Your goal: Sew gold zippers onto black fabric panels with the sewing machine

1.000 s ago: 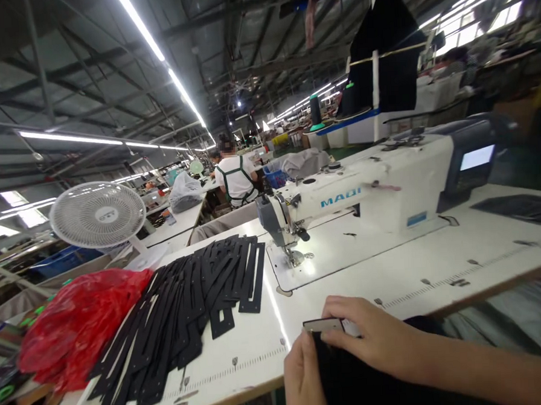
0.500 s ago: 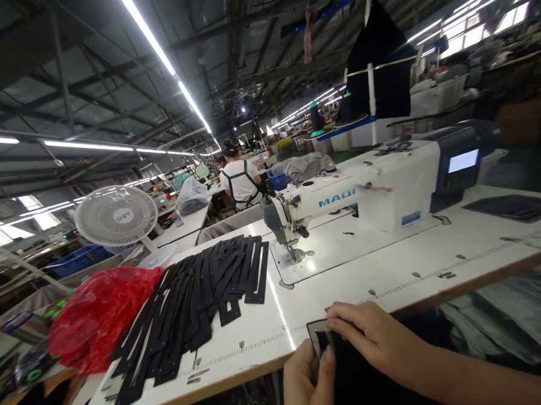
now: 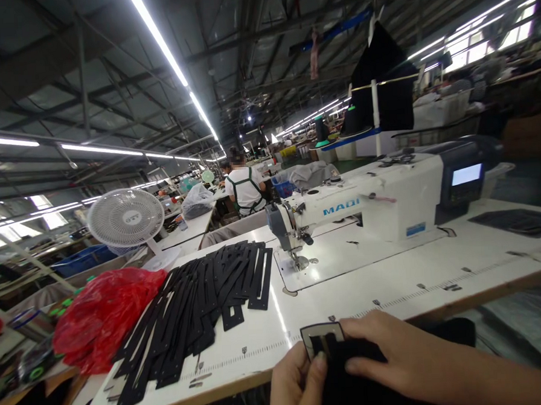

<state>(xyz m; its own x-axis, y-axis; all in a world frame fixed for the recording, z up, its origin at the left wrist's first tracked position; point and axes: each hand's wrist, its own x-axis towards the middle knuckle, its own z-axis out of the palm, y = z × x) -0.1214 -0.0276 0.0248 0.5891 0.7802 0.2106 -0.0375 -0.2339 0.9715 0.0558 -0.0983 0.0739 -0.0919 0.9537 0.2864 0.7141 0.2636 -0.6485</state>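
Observation:
At the table's front edge, my left hand [image 3: 294, 382] pinches a black fabric piece [image 3: 352, 385], thumb on top and fingers folded beneath. The piece's near end shows a pale border strip [image 3: 321, 330] with dark edging and a dark slot inside it. My right hand [image 3: 382, 351] grips the same piece from the other side, fingers by the pale corner and thumb lower on the black fabric. The rest of the cloth hangs toward my lap and is partly hidden. Ahead stands a white sewing machine [image 3: 374, 203], its presser foot [image 3: 301, 262] apart from my hands.
Black slotted strips [image 3: 203, 303] lie heaped on the left of the white table [image 3: 339, 295]. Beside them sit a red plastic bag [image 3: 108, 314] and a white fan [image 3: 128, 219]. Thread cones [image 3: 321, 131] stand behind the machine. A person [image 3: 246, 188] sits further back.
The fabric piece has turned so its pale-bordered end shows more fully. My left hand has shifted slightly left, and my right thumb has spread lower on the cloth. The view has tilted slightly.

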